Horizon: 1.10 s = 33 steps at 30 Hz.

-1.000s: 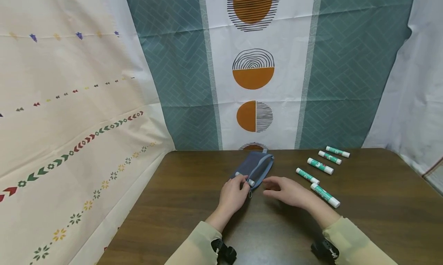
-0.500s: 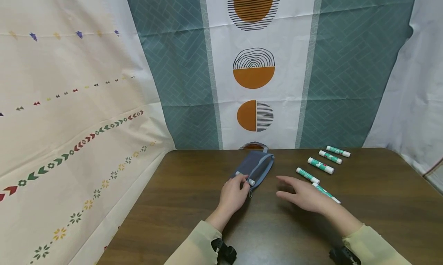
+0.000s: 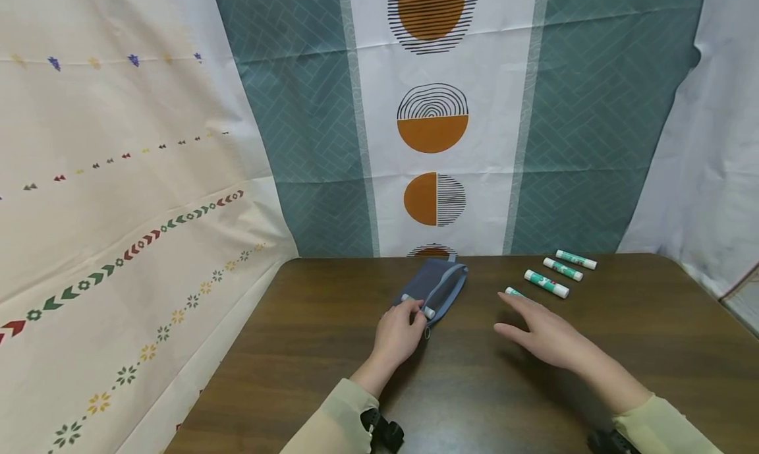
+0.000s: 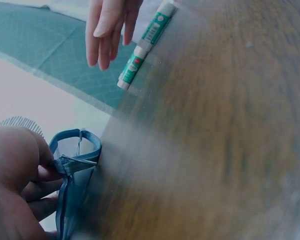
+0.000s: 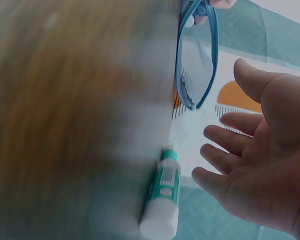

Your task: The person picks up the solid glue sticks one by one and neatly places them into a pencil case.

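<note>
A dark blue zip pouch (image 3: 422, 283) lies on the table with its lighter blue zipped mouth gaping. My left hand (image 3: 396, 337) pinches the near edge of this mouth, and a white end (image 3: 429, 312) of something shows inside. To the right, my right hand (image 3: 548, 335) hovers over the table with fingers spread and nothing held. It is nearest a green-and-white glue stick (image 3: 513, 292), mostly hidden behind the fingers. In the right wrist view, a glue stick (image 5: 162, 205) lies beside that hand, apart from it.
Farther back on the right lie more glue sticks, one thicker (image 3: 546, 284) and two slimmer, the middle one (image 3: 562, 269) and the far one (image 3: 576, 259). The brown wooden table (image 3: 296, 348) ends at a hanging patterned cloth (image 3: 326, 217).
My right hand has moved away from the pouch to the right, covering the nearest glue stick and most of another from the head view. The left hand has kept its hold on the pouch.
</note>
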{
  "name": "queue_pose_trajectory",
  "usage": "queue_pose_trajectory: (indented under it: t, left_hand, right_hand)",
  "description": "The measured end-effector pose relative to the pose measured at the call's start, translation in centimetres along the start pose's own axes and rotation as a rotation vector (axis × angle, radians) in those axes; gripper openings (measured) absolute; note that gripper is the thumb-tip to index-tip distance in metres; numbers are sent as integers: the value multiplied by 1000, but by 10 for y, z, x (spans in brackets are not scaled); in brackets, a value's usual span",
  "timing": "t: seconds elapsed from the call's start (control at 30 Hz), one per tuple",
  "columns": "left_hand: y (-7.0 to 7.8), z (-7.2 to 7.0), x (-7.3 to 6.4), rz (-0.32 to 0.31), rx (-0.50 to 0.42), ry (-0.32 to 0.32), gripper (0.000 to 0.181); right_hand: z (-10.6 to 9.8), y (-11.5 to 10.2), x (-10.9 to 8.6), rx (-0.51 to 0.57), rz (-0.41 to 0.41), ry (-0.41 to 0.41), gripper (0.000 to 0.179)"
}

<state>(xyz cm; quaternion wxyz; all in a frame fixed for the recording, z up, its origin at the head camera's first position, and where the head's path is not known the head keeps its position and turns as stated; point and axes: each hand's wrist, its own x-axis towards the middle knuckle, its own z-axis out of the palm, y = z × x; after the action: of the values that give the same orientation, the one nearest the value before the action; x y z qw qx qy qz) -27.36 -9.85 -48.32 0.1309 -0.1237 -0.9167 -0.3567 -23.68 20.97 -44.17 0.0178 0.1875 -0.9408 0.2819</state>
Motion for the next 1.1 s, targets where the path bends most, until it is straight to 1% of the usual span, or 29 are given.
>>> queue_pose_trajectory:
  t: [0.3,0.5,0.97,1.1]
  left_hand:
    - [0,-1,0,14,-1,6,14]
    - [1,-1,0,-6,-11,-7,15]
    - [1,0,-1,8,2,-3,15]
    - [1,0,-1,12,4,0,15]
  right_hand:
    - [-14,16,-13,-13,24,30,78]
    - [-22,30,-20,-38,25,34,78]
    - [-31,55,-34,-92,-11,14,77]
    - [-33,59,-36,-113,6,-22,81]
